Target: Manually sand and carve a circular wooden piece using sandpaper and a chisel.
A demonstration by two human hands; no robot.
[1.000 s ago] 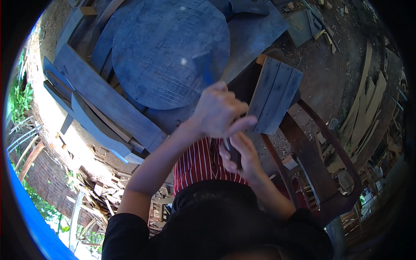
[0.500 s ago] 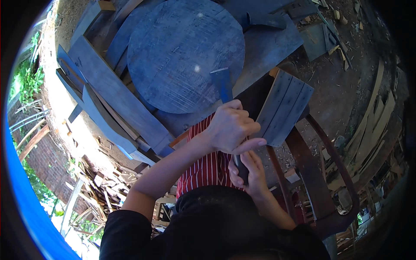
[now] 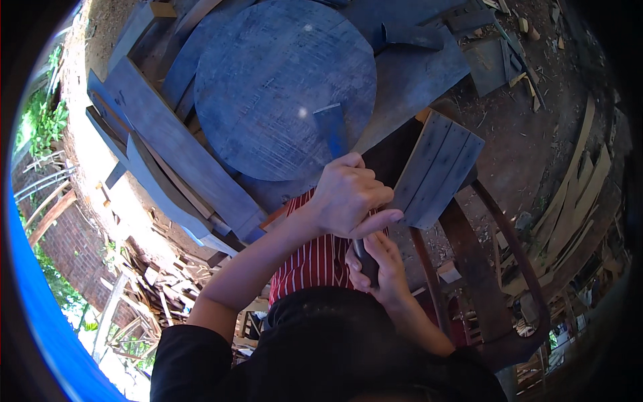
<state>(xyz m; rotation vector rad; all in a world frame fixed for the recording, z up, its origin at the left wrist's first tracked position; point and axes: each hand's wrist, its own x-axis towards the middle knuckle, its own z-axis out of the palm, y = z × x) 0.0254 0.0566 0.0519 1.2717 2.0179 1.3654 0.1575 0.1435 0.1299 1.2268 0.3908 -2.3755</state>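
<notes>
Holding the flat-bladed tool (image 3: 330, 127) with two hands is judged to be the step in hand. Its middle part is gripped by the closed left hand (image 3: 351, 197), while its dark handle (image 3: 366, 263) is wrapped by the fingers of the right hand (image 3: 388, 268). The blade is seen over the near right edge of the round board (image 3: 268, 80); whether the wood is touched cannot be told. A slatted wooden piece (image 3: 439, 171) is placed right of the left hand. For the next move, a firm grip and careful blade angle seem to be called for.
</notes>
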